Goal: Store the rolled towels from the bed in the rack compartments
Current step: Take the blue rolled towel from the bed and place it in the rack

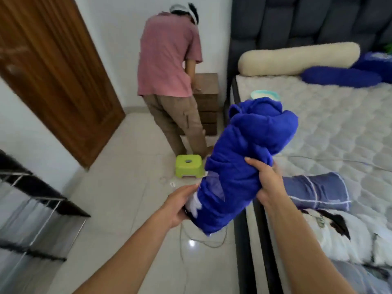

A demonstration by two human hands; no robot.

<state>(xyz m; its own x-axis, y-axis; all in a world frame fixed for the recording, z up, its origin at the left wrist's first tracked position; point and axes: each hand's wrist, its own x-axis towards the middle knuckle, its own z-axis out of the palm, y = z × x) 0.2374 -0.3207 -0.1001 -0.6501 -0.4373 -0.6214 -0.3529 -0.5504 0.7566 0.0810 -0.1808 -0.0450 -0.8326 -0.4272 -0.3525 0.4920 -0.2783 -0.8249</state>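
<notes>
Blue rolled towel (pixel 241 166) (loosely bundled) between both hands

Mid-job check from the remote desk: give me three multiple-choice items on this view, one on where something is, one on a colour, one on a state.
1. Where is the rack?
A. At the left edge of the view
B. On the bed
C. Behind the door

2. What colour is the stool on the floor?
A. Red
B. Lime green
C. Black

3. How is the blue rolled towel held?
A. It lies flat on the mattress
B. One hand only
C. Both hands grip it in the air

Answers:
1 A: its dark shelves and metal bars stand at the left, across the floor from the bed.
2 B: its top and sides are lime green.
3 C: the left hand holds its lower end and the right hand clasps its middle.
</notes>
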